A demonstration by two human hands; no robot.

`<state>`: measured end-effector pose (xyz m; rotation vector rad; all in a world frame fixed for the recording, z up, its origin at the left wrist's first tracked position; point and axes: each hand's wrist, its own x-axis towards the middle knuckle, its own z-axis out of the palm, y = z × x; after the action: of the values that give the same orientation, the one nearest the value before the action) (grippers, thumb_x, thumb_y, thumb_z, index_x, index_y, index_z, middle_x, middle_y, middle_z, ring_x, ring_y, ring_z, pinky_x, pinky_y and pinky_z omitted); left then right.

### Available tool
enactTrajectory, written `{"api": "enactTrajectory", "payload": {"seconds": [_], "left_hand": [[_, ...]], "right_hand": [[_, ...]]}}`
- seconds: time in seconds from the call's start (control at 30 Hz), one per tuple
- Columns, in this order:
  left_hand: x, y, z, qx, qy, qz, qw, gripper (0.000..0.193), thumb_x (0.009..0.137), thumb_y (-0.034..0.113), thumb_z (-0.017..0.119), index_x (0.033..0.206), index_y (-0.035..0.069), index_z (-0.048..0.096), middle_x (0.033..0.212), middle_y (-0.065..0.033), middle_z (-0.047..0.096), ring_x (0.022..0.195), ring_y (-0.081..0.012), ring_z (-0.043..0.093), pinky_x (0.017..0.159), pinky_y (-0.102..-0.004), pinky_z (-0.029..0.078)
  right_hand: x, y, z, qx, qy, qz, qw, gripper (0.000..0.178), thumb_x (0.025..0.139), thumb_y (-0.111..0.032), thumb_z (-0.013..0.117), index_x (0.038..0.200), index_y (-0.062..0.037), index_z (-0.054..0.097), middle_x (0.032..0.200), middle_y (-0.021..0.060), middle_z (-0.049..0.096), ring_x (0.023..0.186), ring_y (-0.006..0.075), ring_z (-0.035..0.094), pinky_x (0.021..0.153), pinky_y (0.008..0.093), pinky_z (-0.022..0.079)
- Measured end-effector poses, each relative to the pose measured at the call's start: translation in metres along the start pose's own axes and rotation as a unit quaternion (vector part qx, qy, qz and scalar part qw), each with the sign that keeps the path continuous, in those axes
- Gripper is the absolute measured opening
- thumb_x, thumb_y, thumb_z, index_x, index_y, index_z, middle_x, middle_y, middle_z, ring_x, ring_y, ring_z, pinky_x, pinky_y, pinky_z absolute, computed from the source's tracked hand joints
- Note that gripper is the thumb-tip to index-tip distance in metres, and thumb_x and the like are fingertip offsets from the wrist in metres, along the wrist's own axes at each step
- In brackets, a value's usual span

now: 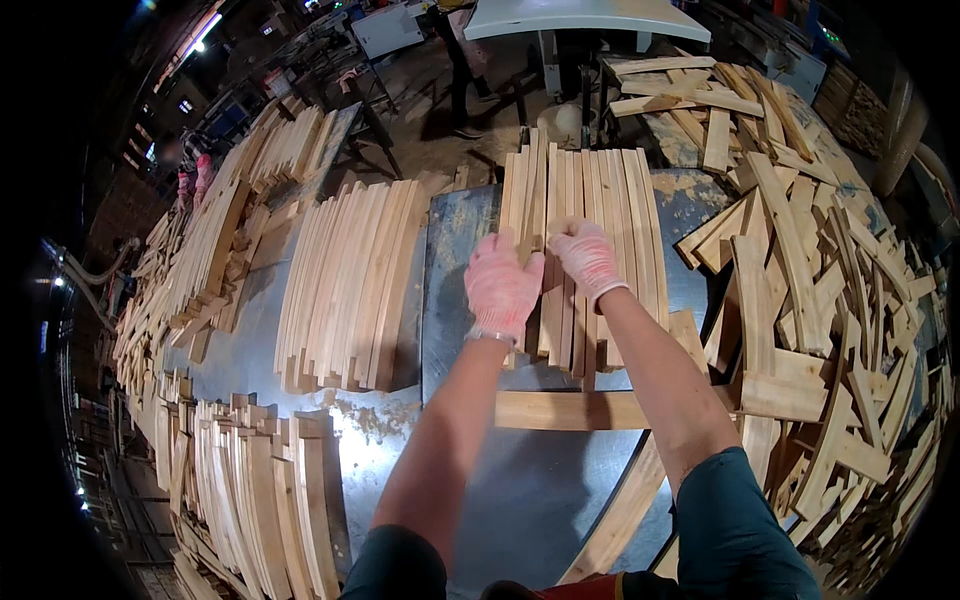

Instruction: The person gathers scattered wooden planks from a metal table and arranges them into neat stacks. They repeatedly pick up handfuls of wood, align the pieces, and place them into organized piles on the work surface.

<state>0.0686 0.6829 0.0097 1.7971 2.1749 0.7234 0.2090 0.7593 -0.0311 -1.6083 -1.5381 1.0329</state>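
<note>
A row of pale wooden strips (623, 230), set side by side, lies lengthwise in front of me on a metal table. My left hand (503, 287), in a pink-stained knit glove, is closed over strips on the row's left side, with the thumb toward the middle. My right hand (587, 260), gloved alike, has its fingers bent together around a strip near the middle of the row. The fingertips of both hands are partly hidden, and a narrow dark gap runs between the strips there. Below the row, a single board (570, 410) lies crosswise under my right forearm.
Another row of strips (350, 285) lies left on the metal table (385, 412). More strips (265, 500) stand at the lower left. A jumbled heap of boards (790, 270) fills the right side. A white-topped machine table (590, 14) and a person's legs (462, 80) are beyond.
</note>
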Motion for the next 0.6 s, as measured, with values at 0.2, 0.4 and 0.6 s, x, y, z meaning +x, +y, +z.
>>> {"api": "enactTrajectory", "payload": {"seconds": [0.2,0.4,0.6], "left_hand": [[0.025,0.01,0.042,0.273,-0.105,0.008,0.956,0.042,0.087,0.04,0.07,0.114,0.007,0.075,0.124,-0.0164,0.069,0.113,-0.0352,0.068,0.096,-0.0474,0.054],[-0.015,0.004,0.002,0.086,0.125,0.259,0.954,0.005,0.086,0.014,0.07,0.087,0.009,0.07,0.086,-0.0096,0.068,0.07,-0.0261,0.067,0.059,-0.0351,0.053],[-0.143,0.085,-0.058,0.075,-0.094,0.295,0.948,0.065,0.076,0.03,0.082,0.13,0.002,0.06,0.123,-0.0161,0.061,0.104,-0.0339,0.061,0.089,-0.0477,0.05]], "right_hand": [[-0.001,0.043,-0.032,0.181,-0.011,0.091,0.979,0.034,0.092,-0.022,0.068,0.119,0.0002,0.071,0.093,0.0093,0.072,0.081,0.0201,0.067,0.071,0.034,0.053],[-0.066,0.03,-0.076,0.282,-0.171,0.082,0.941,0.07,0.098,-0.04,0.07,0.152,0.0003,0.05,0.115,0.0128,0.071,0.11,0.0197,0.067,0.088,0.0313,0.054],[-0.141,0.014,-0.1,0.209,-0.218,-0.087,0.949,0.053,0.098,-0.038,0.07,0.139,-0.0054,0.06,0.118,0.0144,0.071,0.121,0.0256,0.065,0.098,0.0354,0.055]]}}
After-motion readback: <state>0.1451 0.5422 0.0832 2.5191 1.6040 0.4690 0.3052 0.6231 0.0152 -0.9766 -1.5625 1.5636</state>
